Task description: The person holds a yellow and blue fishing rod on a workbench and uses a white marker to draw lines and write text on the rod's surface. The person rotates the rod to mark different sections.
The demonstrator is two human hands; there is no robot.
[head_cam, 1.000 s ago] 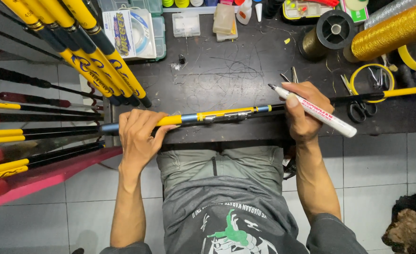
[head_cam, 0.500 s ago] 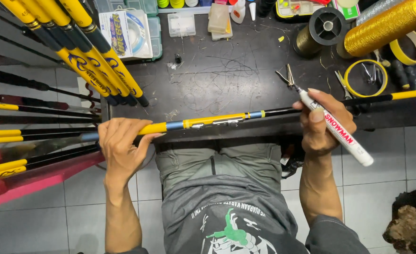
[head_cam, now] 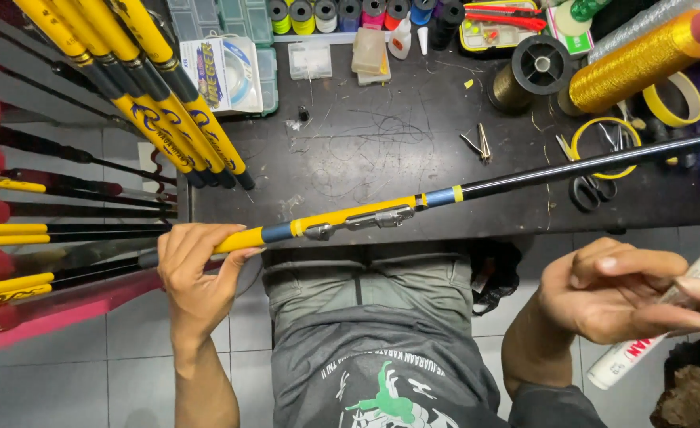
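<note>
My left hand grips the yellow handle of a fishing rod that lies across the front edge of the dark workbench. The rod has a yellow and blue butt, a metal reel seat and a black shaft running up to the right. My right hand is off the rod, low at the right, holding a white marker pen with its fingers around it.
Several yellow and black rods lean in a red rack at the left. On the bench lie a gold thread spool, a black spool, tape rings, scissors, small boxes and thread reels.
My right hand has let go of the rod and dropped down to the right with the marker. My left hand slid left along the handle, and the rod tilted.
</note>
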